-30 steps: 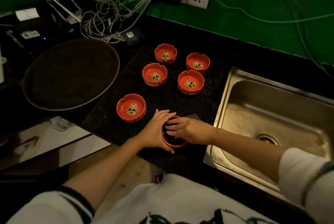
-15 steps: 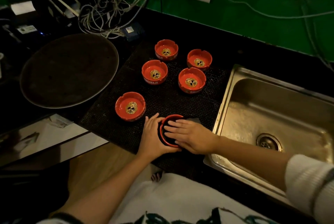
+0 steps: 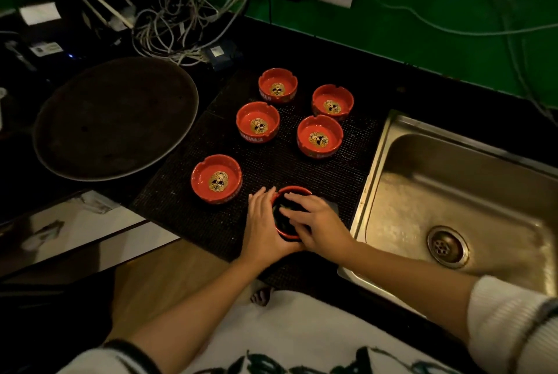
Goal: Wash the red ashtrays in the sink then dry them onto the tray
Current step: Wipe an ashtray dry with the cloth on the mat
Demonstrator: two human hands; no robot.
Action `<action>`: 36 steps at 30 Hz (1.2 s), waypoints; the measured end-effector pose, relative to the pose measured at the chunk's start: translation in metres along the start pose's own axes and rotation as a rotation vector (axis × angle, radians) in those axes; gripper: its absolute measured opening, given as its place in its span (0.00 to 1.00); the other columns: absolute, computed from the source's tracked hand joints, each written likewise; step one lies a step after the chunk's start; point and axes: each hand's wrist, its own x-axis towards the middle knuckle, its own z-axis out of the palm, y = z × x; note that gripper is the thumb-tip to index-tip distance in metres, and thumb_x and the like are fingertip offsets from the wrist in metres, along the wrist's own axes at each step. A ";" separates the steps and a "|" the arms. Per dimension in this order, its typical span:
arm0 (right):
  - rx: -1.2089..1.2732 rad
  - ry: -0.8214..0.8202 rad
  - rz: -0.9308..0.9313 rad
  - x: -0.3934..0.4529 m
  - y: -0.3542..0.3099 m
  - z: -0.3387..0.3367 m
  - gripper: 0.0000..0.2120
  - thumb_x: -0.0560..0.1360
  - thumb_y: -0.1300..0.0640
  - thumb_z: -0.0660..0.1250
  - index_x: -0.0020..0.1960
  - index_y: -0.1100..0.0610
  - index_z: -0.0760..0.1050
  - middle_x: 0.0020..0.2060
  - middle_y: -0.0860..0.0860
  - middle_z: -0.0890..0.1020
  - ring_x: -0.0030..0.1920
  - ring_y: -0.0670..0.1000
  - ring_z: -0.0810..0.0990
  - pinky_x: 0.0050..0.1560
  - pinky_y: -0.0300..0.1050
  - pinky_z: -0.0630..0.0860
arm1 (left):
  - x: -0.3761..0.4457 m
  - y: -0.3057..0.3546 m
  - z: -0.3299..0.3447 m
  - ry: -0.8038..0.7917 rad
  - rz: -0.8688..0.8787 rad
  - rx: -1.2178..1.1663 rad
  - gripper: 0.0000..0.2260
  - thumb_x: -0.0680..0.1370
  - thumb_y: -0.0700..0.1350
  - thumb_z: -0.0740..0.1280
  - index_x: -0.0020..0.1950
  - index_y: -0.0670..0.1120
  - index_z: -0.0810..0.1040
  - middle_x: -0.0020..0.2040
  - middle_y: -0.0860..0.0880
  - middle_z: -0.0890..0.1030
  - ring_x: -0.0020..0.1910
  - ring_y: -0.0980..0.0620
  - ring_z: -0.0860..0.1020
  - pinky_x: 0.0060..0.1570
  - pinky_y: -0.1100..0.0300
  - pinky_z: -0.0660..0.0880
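moved: left hand (image 3: 265, 222) slid round ashtray (image 3: 294, 191) | right hand (image 3: 317, 222) presses dark cloth (image 3: 280, 219) inside | left grips rim | tip: wipe firmly, steady rim

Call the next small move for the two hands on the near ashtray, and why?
Probably finish wiping, then lift it to the round tray. The left hand steadies the near ashtray while the right hand presses a dark cloth inside; nothing sits on the tray.
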 end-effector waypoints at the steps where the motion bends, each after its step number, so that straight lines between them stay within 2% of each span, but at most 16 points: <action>1: 0.011 0.023 0.013 0.001 -0.002 0.003 0.14 0.72 0.62 0.70 0.58 0.57 0.82 0.62 0.57 0.78 0.62 0.57 0.76 0.64 0.52 0.70 | 0.000 0.001 0.004 0.051 -0.014 -0.009 0.51 0.58 0.68 0.73 0.73 0.40 0.64 0.70 0.45 0.69 0.75 0.47 0.60 0.77 0.46 0.49; 4: 0.016 0.020 -0.049 0.006 0.002 0.007 0.10 0.73 0.60 0.69 0.53 0.60 0.83 0.55 0.58 0.82 0.58 0.57 0.80 0.58 0.55 0.76 | 0.011 -0.005 0.003 0.060 0.006 -0.025 0.48 0.55 0.68 0.74 0.67 0.41 0.69 0.63 0.47 0.74 0.69 0.48 0.67 0.76 0.44 0.51; 7: 0.003 -0.152 -0.191 0.020 0.012 -0.006 0.10 0.74 0.60 0.68 0.53 0.61 0.83 0.54 0.58 0.83 0.58 0.57 0.80 0.58 0.50 0.74 | 0.025 -0.015 -0.010 -0.069 0.090 -0.034 0.50 0.52 0.70 0.76 0.67 0.45 0.70 0.62 0.52 0.74 0.67 0.53 0.69 0.75 0.41 0.51; 9: 0.020 -0.280 -0.320 0.030 0.017 -0.021 0.10 0.74 0.64 0.68 0.55 0.62 0.82 0.56 0.59 0.82 0.57 0.56 0.78 0.58 0.46 0.69 | 0.040 -0.018 -0.021 -0.227 0.164 -0.021 0.52 0.52 0.69 0.77 0.70 0.47 0.68 0.66 0.52 0.72 0.71 0.54 0.65 0.76 0.42 0.47; 11: 0.014 -0.351 -0.393 0.036 0.022 -0.033 0.11 0.75 0.64 0.68 0.56 0.62 0.81 0.57 0.59 0.80 0.56 0.56 0.77 0.57 0.46 0.70 | 0.054 -0.016 -0.031 -0.381 0.239 0.018 0.54 0.53 0.67 0.79 0.73 0.48 0.65 0.71 0.53 0.68 0.76 0.54 0.58 0.77 0.46 0.41; 14: -0.005 -0.325 -0.327 0.029 0.023 -0.031 0.13 0.77 0.60 0.64 0.58 0.60 0.81 0.61 0.58 0.78 0.57 0.56 0.76 0.59 0.47 0.70 | 0.064 -0.014 -0.038 -0.491 0.280 0.044 0.56 0.55 0.66 0.80 0.77 0.49 0.60 0.76 0.53 0.63 0.79 0.55 0.48 0.75 0.51 0.38; 16: -0.021 -0.272 -0.264 0.018 0.021 -0.024 0.14 0.77 0.57 0.61 0.59 0.59 0.81 0.63 0.58 0.77 0.58 0.57 0.76 0.61 0.47 0.69 | 0.056 -0.013 -0.036 -0.468 0.244 0.038 0.60 0.55 0.68 0.78 0.79 0.51 0.54 0.78 0.53 0.58 0.79 0.55 0.43 0.75 0.49 0.36; 18: -0.037 -0.208 -0.199 0.010 0.018 -0.017 0.14 0.77 0.58 0.62 0.59 0.59 0.81 0.65 0.58 0.76 0.59 0.58 0.77 0.61 0.51 0.70 | 0.037 -0.011 -0.026 -0.325 0.190 0.039 0.62 0.54 0.72 0.76 0.80 0.48 0.53 0.79 0.52 0.57 0.79 0.55 0.42 0.76 0.45 0.37; 21: -0.047 -0.126 -0.163 0.005 0.013 -0.005 0.14 0.72 0.62 0.69 0.56 0.62 0.81 0.61 0.59 0.78 0.60 0.58 0.78 0.59 0.56 0.75 | 0.011 -0.004 -0.005 -0.056 0.054 0.012 0.58 0.54 0.74 0.73 0.75 0.43 0.63 0.74 0.50 0.66 0.79 0.51 0.51 0.77 0.44 0.43; 23: -0.081 -0.141 -0.173 0.005 0.011 -0.003 0.16 0.69 0.62 0.73 0.57 0.62 0.81 0.61 0.60 0.79 0.62 0.58 0.78 0.61 0.56 0.74 | 0.007 -0.003 0.005 0.030 0.017 0.012 0.52 0.55 0.71 0.75 0.71 0.43 0.67 0.69 0.50 0.71 0.77 0.51 0.56 0.77 0.45 0.45; 25: -0.127 -0.187 -0.215 0.005 0.012 -0.007 0.19 0.70 0.61 0.74 0.60 0.62 0.79 0.62 0.60 0.78 0.64 0.59 0.76 0.65 0.56 0.69 | 0.013 -0.006 0.004 0.009 0.038 0.022 0.50 0.55 0.69 0.76 0.69 0.45 0.70 0.67 0.52 0.73 0.76 0.54 0.58 0.76 0.43 0.45; 27: -0.152 -0.261 -0.288 0.007 0.017 -0.014 0.17 0.73 0.60 0.69 0.62 0.63 0.78 0.63 0.60 0.77 0.66 0.60 0.74 0.66 0.56 0.66 | 0.022 -0.010 -0.006 -0.073 0.109 0.015 0.50 0.54 0.70 0.75 0.69 0.46 0.70 0.67 0.55 0.72 0.75 0.56 0.58 0.76 0.40 0.44; 29: -0.154 -0.345 -0.349 0.010 0.022 -0.023 0.17 0.78 0.57 0.61 0.64 0.63 0.76 0.65 0.60 0.75 0.68 0.60 0.71 0.68 0.55 0.64 | 0.036 -0.012 -0.019 -0.235 0.196 0.004 0.52 0.53 0.70 0.76 0.71 0.48 0.68 0.68 0.58 0.69 0.76 0.55 0.56 0.76 0.40 0.43; 31: -0.133 -0.431 -0.366 0.014 0.028 -0.031 0.20 0.80 0.55 0.56 0.66 0.62 0.74 0.67 0.59 0.73 0.70 0.59 0.68 0.71 0.53 0.61 | 0.052 -0.010 -0.029 -0.406 0.263 0.035 0.54 0.53 0.68 0.78 0.73 0.48 0.65 0.71 0.57 0.67 0.78 0.55 0.53 0.77 0.45 0.41; 34: -0.121 -0.430 -0.333 0.016 0.029 -0.032 0.17 0.79 0.59 0.61 0.66 0.62 0.74 0.68 0.58 0.73 0.71 0.58 0.68 0.70 0.52 0.62 | 0.062 -0.008 -0.037 -0.496 0.287 0.048 0.56 0.55 0.66 0.80 0.77 0.49 0.61 0.76 0.54 0.63 0.79 0.56 0.46 0.75 0.51 0.38; 36: -0.112 -0.355 -0.275 0.010 0.026 -0.025 0.16 0.77 0.60 0.64 0.64 0.61 0.76 0.66 0.58 0.75 0.69 0.58 0.70 0.68 0.54 0.67 | 0.050 -0.007 -0.032 -0.425 0.261 0.045 0.58 0.55 0.68 0.78 0.78 0.49 0.58 0.78 0.53 0.59 0.79 0.57 0.43 0.76 0.49 0.37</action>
